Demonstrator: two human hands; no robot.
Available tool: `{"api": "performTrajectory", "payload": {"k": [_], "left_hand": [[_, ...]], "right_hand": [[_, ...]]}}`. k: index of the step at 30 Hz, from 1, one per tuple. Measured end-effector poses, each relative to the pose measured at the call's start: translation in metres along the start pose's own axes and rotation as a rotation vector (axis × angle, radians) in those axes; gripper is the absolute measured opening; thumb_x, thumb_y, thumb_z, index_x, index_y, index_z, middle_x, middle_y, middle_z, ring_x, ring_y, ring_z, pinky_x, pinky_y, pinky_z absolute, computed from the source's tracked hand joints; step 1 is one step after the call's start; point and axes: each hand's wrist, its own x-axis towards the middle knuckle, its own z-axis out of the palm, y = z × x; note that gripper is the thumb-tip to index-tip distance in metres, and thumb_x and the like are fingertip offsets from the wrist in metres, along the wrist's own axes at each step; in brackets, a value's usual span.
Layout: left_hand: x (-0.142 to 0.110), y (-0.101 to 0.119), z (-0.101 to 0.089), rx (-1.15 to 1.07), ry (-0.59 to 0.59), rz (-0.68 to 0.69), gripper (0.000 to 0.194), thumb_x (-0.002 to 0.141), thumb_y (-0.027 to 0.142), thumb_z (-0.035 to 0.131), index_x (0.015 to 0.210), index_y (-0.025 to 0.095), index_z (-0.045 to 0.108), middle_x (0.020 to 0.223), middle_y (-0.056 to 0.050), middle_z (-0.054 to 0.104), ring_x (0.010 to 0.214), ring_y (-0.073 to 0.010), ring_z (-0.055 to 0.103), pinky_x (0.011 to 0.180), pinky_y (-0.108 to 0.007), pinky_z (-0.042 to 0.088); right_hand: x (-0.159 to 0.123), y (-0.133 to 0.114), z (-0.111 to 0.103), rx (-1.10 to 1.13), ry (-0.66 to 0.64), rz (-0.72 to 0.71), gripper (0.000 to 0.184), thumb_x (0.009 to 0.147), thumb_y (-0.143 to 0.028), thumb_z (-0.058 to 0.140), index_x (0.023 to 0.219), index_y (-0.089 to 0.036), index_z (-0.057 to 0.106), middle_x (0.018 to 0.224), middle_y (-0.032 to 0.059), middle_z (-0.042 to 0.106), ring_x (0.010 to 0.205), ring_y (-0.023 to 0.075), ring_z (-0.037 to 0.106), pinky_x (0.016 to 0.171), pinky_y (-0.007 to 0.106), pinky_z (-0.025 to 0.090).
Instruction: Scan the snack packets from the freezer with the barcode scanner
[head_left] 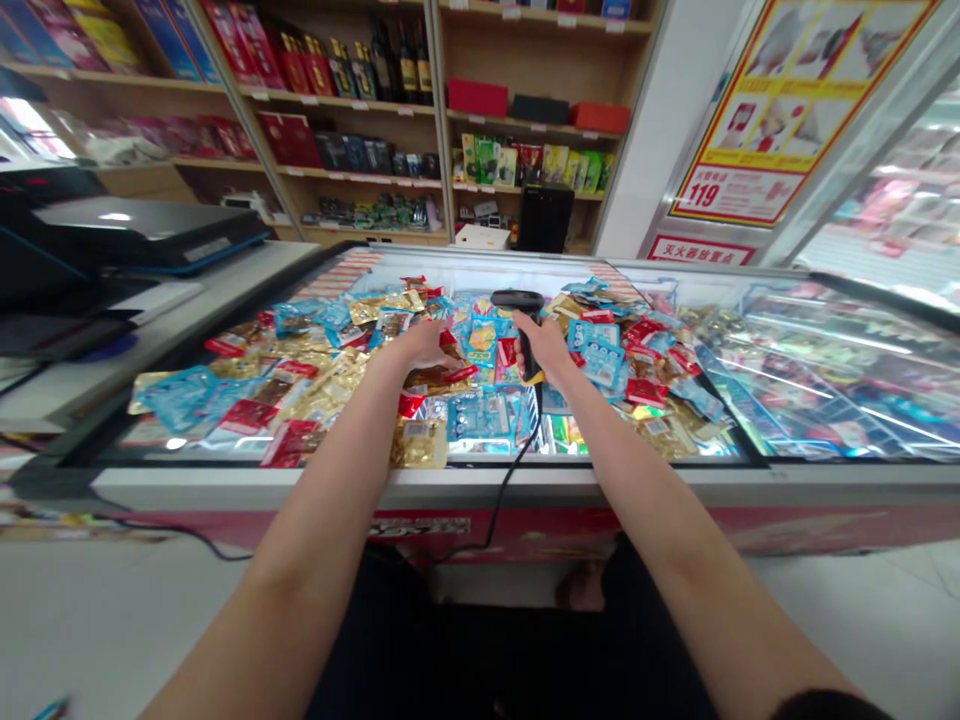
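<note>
My right hand (pixel 551 347) is wrapped around the grip of a black barcode scanner (pixel 517 300), its head tilted over the packets and its cable trailing toward me. To the left, my left hand (pixel 421 345) reaches over the pile with its fingers apart, nearest a brown and red snack packet (pixel 435 380). Whether the fingertips touch that packet is hard to tell. Around both hands lie many small snack packets: gold packets (pixel 420 443), blue packets (pixel 480 415) and red-ended ones (pixel 289 440). They are spread in loose heaps on a glass-topped freezer (pixel 247 478).
The scanner cable (pixel 501 490) hangs over the freezer's front edge. A second glass-topped section (pixel 825 370) adjoins at right. Dark counter equipment (pixel 157 230) stands at left. Behind are shelves (pixel 405 105) with bottles and boxes, plus a wall poster (pixel 795 100).
</note>
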Motion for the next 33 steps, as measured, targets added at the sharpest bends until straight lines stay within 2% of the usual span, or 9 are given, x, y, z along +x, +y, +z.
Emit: {"api": "performTrajectory", "payload": {"k": [3,6,8,11,14,19,23,26,33], "left_hand": [[0.005,0.003,0.002,0.019,0.137,-0.007,0.063,0.037,0.021,0.100,0.093,0.024,0.071,0.101,-0.012,0.076,0.117,-0.0401,0.068,0.103,-0.042,0.053],[0.012,0.007,0.004,-0.001,0.283,-0.046,0.071,0.041,0.017,0.096,0.107,0.020,0.071,0.112,-0.014,0.073,0.121,-0.0400,0.066,0.107,-0.043,0.051],[0.018,0.008,0.005,-0.064,0.331,-0.081,0.063,0.045,0.014,0.092,0.104,0.018,0.070,0.108,-0.013,0.074,0.116,-0.0373,0.068,0.104,-0.041,0.052],[0.029,0.010,0.008,-0.170,0.339,-0.136,0.033,0.052,0.014,0.086,0.080,0.019,0.068,0.085,-0.009,0.073,0.102,-0.0344,0.071,0.094,-0.040,0.054],[0.038,0.013,0.016,-0.349,0.373,-0.181,0.021,0.057,0.019,0.081,0.067,0.020,0.063,0.072,-0.006,0.069,0.089,-0.0307,0.072,0.085,-0.040,0.055],[0.041,0.022,0.028,-0.716,0.460,-0.233,0.024,0.055,0.018,0.078,0.074,0.019,0.063,0.070,-0.001,0.066,0.075,-0.0206,0.066,0.075,-0.035,0.055],[0.035,0.028,0.028,-0.910,0.463,-0.265,0.030,0.052,0.017,0.083,0.073,0.018,0.062,0.066,0.002,0.063,0.069,-0.0157,0.061,0.071,-0.030,0.052],[0.032,0.034,0.028,-1.041,0.491,-0.285,0.030,0.052,0.012,0.081,0.072,0.018,0.060,0.065,0.003,0.062,0.065,-0.0126,0.059,0.070,-0.027,0.051],[0.032,0.038,0.030,-1.161,0.524,-0.259,0.024,0.055,0.007,0.075,0.071,0.017,0.061,0.065,0.003,0.063,0.065,-0.0117,0.059,0.071,-0.026,0.052]], "right_hand": [[0.000,0.000,0.000,0.003,-0.010,-0.007,0.039,0.094,-0.052,0.077,0.079,-0.023,0.053,0.047,-0.0057,0.056,0.032,0.0112,0.050,0.032,0.022,0.043],[-0.002,0.000,0.001,-0.005,-0.042,-0.003,0.038,0.097,-0.048,0.073,0.077,-0.023,0.052,0.047,-0.0047,0.057,0.031,0.0116,0.049,0.031,0.023,0.043],[-0.003,-0.001,0.002,-0.011,-0.061,-0.011,0.038,0.098,-0.046,0.071,0.074,-0.023,0.051,0.047,-0.0041,0.058,0.030,0.0116,0.049,0.030,0.023,0.042],[-0.005,-0.002,0.003,-0.022,-0.070,-0.023,0.037,0.098,-0.044,0.071,0.074,-0.023,0.051,0.047,-0.0045,0.057,0.030,0.0111,0.048,0.030,0.022,0.041],[-0.007,-0.004,0.003,-0.033,-0.070,-0.020,0.035,0.101,-0.040,0.066,0.075,-0.023,0.051,0.046,-0.0049,0.057,0.031,0.0109,0.048,0.031,0.022,0.042],[-0.008,-0.005,0.003,-0.021,-0.058,-0.018,0.033,0.104,-0.037,0.062,0.076,-0.024,0.049,0.047,-0.0055,0.057,0.030,0.0107,0.047,0.030,0.022,0.041],[-0.006,-0.004,0.002,-0.002,-0.039,-0.004,0.034,0.103,-0.039,0.065,0.077,-0.023,0.051,0.048,-0.0056,0.057,0.031,0.0110,0.050,0.031,0.021,0.042],[-0.004,-0.002,0.001,0.013,-0.037,0.001,0.033,0.102,-0.041,0.067,0.078,-0.023,0.053,0.048,-0.0055,0.057,0.032,0.0108,0.051,0.032,0.021,0.042],[-0.005,-0.003,0.001,0.027,-0.054,0.010,0.033,0.105,-0.036,0.063,0.077,-0.022,0.054,0.049,-0.0041,0.058,0.032,0.0110,0.050,0.032,0.021,0.043]]}}
